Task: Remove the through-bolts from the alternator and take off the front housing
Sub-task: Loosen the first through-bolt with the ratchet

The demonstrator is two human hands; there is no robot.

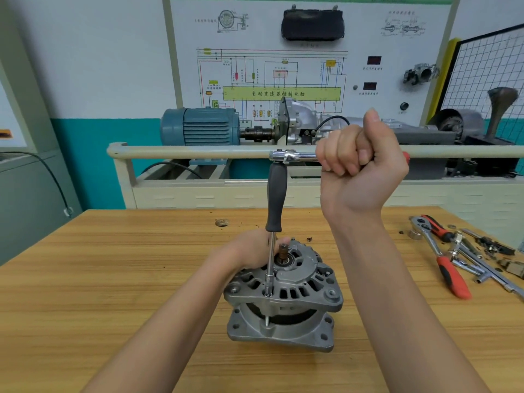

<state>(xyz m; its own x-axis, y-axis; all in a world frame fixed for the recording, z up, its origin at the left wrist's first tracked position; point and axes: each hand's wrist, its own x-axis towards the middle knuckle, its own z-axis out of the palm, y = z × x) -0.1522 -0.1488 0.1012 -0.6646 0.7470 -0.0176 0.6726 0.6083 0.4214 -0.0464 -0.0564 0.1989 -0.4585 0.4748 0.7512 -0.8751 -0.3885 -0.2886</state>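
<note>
A grey cast alternator (pixel 283 296) stands upright on the wooden table (pixel 113 279), its shaft end up. A ratchet wrench (pixel 292 156) sits on top of a long black-handled extension driver (pixel 276 199). The driver's socket (pixel 268 290) rests on a through-bolt at the front housing's rim. My right hand (pixel 360 163) grips the ratchet's handle in a fist, well above the alternator. My left hand (pixel 255 251) holds the far left side of the front housing, thumb beside the shaft; its fingers are hidden behind the housing.
At the table's right lie a red-handled ratchet (pixel 450 276), another ratchet (pixel 431 225), extension bars and small loose parts (pixel 493 248). Behind the table runs a beige rail (pixel 198 151) in front of a training rig with a blue motor (pixel 198 127).
</note>
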